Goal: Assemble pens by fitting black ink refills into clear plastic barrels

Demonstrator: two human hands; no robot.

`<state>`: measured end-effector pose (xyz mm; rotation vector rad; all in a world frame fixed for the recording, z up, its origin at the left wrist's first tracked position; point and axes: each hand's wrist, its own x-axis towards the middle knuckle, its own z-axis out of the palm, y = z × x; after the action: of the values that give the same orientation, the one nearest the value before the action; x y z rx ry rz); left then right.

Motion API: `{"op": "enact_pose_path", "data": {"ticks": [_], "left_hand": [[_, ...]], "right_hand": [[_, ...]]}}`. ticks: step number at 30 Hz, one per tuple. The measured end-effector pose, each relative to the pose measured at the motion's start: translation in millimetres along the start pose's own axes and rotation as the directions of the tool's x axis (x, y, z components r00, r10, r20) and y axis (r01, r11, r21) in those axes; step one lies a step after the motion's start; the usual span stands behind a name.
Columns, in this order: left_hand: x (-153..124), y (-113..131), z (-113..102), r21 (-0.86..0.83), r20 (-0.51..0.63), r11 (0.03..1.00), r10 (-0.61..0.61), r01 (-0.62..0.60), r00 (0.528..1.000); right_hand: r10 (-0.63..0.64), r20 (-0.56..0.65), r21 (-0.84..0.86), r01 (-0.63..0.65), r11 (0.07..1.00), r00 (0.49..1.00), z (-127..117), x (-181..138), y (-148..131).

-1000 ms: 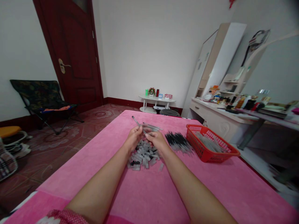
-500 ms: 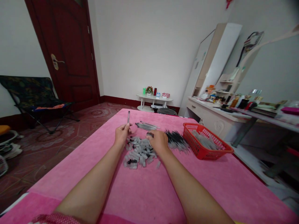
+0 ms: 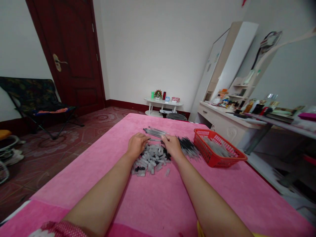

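My left hand and my right hand rest at the far edge of a heap of small grey caps on the pink cloth. Between the two hands runs a thin clear pen barrel, with the fingertips of both hands closed on its ends. Just beyond lies a small bundle of clear pen barrels. A pile of black refills lies to the right of my right hand.
A red plastic basket with grey pens in it stands at the right of the cloth. Beyond are a white dressing table with bottles, a low white stand, a dark door and a folding chair.
My left hand held a pen barrel upright above the heap; it has come down to the heap. Both hands now meet on a barrel lying level between them.
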<state>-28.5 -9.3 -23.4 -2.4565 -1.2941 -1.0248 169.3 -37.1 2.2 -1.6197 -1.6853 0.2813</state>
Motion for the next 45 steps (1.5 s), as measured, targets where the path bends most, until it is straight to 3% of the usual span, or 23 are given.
{"op": "enact_pose_path", "data": {"ticks": [7,13,18,23,27,32,37,45], "left_hand": [[0.4,0.4,0.3,0.042,0.011,0.998,0.037,-0.038,0.999],[0.8,1.2,-1.3,0.048,0.004,0.998,0.046,-0.046,0.999],[0.5,0.6,0.5,0.035,0.015,0.997,0.069,-0.07,0.997],[-0.3,-0.9,1.8,0.04,0.009,0.997,0.058,-0.059,0.998],[-0.2,0.0,0.1,0.042,0.012,0.998,0.054,-0.055,0.998],[0.4,1.3,-1.1,0.053,0.016,0.997,0.051,-0.051,0.999],[0.2,0.7,-0.6,0.061,0.021,0.997,0.053,-0.054,0.998],[-0.2,1.9,-2.2,0.057,0.025,0.997,0.044,-0.045,0.999]], "right_hand": [[0.033,-0.061,-0.157,-0.042,0.987,0.998,-3.4,-3.6,-4.4],[-0.019,-0.064,0.031,0.021,0.999,0.998,1.5,-0.2,3.5],[0.023,-0.028,-0.046,-0.024,0.999,0.999,2.6,-1.1,5.9],[-0.001,-0.05,0.067,0.004,0.998,0.999,1.3,-1.1,5.7],[0.049,-0.01,0.012,-0.048,0.999,0.999,1.0,-1.2,8.4],[-0.002,-0.033,0.143,0.007,0.99,0.999,4.1,1.8,14.2],[0.04,0.013,0.067,-0.041,0.997,0.999,3.2,2.0,15.4],[0.04,0.022,0.096,-0.042,0.994,0.999,6.2,4.4,18.8]]}}
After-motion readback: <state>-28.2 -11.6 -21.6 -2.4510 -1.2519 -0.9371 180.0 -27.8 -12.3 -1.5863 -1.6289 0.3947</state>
